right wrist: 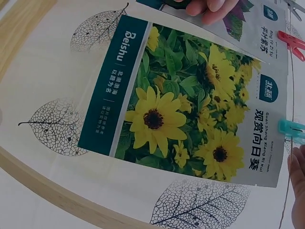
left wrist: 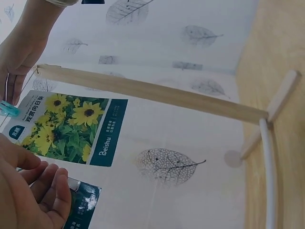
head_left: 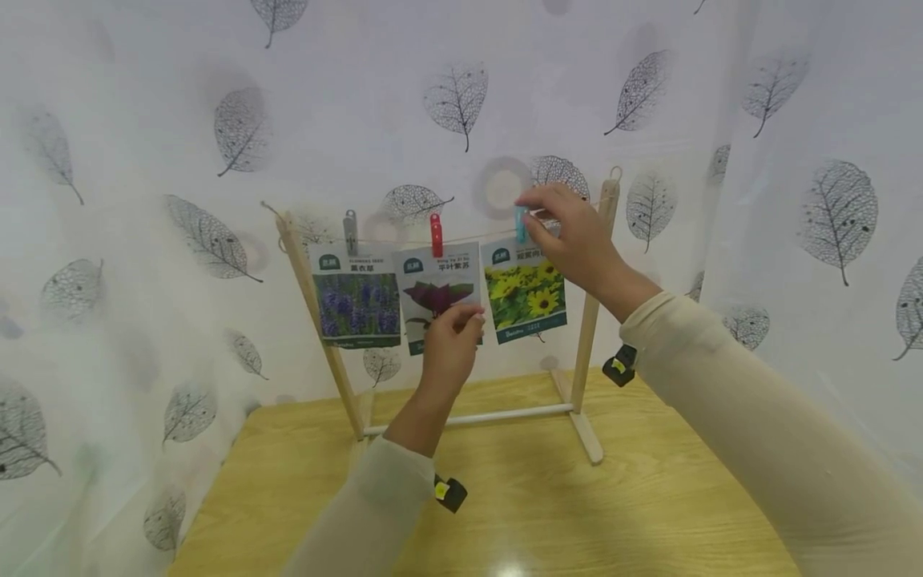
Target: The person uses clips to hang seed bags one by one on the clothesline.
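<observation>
A twine line carries three seed packets. My right hand (head_left: 570,232) pinches the light blue clothespin (head_left: 521,224) at the top of the yellow sunflower packet (head_left: 526,292). That packet hangs slightly tilted, its printed face toward me. In front of the middle packet (head_left: 418,296), which shows dark purple leaves, my left hand (head_left: 453,340) is raised with loosely bent fingers and hides part of it. A red clothespin (head_left: 436,235) clips this middle packet. To the left, a gray clothespin (head_left: 350,232) holds the lavender packet (head_left: 356,308).
The twine runs between two wooden posts, the right post (head_left: 594,312) and the left post (head_left: 317,320). A white bar (head_left: 505,415) joins them low over the wooden table (head_left: 541,497). Behind hangs a white curtain (head_left: 346,104) printed with leaves.
</observation>
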`<action>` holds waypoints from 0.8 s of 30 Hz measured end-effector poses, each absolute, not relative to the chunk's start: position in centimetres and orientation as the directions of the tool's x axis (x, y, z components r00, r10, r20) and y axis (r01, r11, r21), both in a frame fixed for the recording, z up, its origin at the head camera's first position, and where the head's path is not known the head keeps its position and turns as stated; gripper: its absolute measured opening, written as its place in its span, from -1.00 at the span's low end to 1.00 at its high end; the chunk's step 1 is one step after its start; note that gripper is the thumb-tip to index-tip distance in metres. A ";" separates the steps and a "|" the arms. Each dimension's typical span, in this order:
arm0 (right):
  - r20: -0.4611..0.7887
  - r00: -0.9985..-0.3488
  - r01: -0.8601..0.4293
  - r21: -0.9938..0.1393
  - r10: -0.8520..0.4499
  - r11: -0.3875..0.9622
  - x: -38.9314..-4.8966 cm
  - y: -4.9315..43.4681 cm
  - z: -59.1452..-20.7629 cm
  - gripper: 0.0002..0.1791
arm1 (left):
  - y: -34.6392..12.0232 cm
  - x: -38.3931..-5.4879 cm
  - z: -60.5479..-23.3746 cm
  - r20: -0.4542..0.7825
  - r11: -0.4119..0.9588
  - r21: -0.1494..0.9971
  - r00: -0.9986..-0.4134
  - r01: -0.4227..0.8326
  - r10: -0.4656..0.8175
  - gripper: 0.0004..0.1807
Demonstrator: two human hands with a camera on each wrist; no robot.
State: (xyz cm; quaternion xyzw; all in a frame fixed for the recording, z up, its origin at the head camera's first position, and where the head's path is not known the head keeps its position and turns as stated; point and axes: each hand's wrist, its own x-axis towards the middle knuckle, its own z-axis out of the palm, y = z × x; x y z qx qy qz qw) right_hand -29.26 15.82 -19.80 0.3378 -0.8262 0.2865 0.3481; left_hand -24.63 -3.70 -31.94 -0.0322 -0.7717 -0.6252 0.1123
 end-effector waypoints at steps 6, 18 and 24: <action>0.786 -0.518 -0.761 -0.243 -0.338 0.601 -29.1 15.9 -20.0 -0.68 | -3.9 -24.3 -31.8 0.186 0.204 0.965 -0.979 0.165 -0.085 -0.78; 0.834 -0.504 -0.741 -0.285 -0.224 0.608 -28.0 16.9 -21.5 -0.72 | -5.4 -23.4 -32.5 0.198 0.154 0.970 -0.979 0.189 -0.047 -0.75; 0.837 -0.508 -0.741 -0.303 -0.206 0.599 -27.6 17.2 -22.2 -0.75 | -5.9 -23.0 -32.5 0.209 0.138 0.969 -0.977 0.203 -0.032 -0.74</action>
